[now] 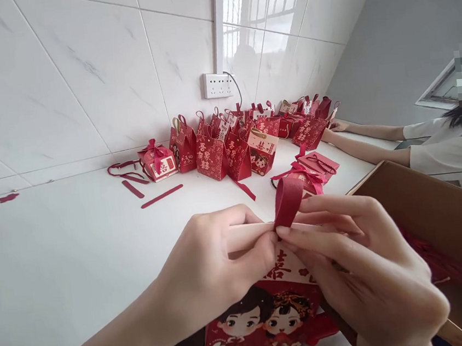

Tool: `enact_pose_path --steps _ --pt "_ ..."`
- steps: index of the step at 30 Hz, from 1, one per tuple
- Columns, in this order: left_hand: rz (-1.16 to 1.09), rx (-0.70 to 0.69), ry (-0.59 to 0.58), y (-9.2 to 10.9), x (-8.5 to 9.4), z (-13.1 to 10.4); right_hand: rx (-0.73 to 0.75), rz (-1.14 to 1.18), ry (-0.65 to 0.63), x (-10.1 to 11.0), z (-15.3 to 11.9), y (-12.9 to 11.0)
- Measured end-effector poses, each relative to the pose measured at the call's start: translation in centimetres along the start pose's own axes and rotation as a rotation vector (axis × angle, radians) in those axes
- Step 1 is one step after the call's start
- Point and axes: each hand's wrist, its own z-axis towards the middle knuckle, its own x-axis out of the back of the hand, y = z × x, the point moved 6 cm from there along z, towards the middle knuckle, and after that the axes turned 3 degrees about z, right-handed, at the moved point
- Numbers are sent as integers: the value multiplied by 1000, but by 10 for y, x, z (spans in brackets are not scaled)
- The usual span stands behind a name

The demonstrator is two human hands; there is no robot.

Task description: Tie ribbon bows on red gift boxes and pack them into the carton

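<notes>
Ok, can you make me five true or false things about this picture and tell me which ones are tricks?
1. The left hand and the right hand are both at the top of a gift box with two cartoon faces. True.
2. The ribbon loop sticking up between the hands is green. False: the ribbon loop is red.
3. The power socket is on the wall, above the table. True.
4. The big cardboard box is on the left side of the picture. False: the cardboard box is on the right.
5. Another person's hand is by the row of red boxes. True.
</notes>
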Motion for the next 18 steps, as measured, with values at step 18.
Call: enact_pose_path --steps 18 --pt "-71 -24 -87 -7 -4 10 -6 4 -44 -6 3 18"
